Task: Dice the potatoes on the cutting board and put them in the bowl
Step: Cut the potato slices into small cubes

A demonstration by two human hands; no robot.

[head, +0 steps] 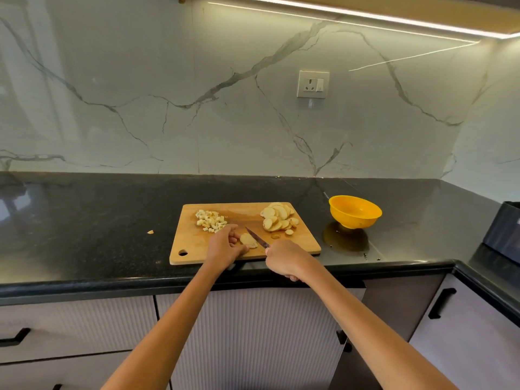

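A wooden cutting board (194, 243) lies on the black counter. A pile of diced potato (211, 220) sits at its back left, and a heap of round potato slices (277, 218) at its back right. My left hand (223, 246) holds a small stack of potato slices (248, 240) down near the board's front edge, its fingers curled on them. My right hand (284, 258) grips the handle of a knife (256, 237), whose blade lies against the right side of that stack. A yellow bowl (355, 211) stands to the right of the board, with nothing visible inside.
One stray potato bit (150, 232) lies on the counter (84, 220) left of the board. A dark appliance (503, 232) sits at the right edge. A wall socket (313, 83) is on the marble backsplash. Drawers and cabinet doors run below the counter edge.
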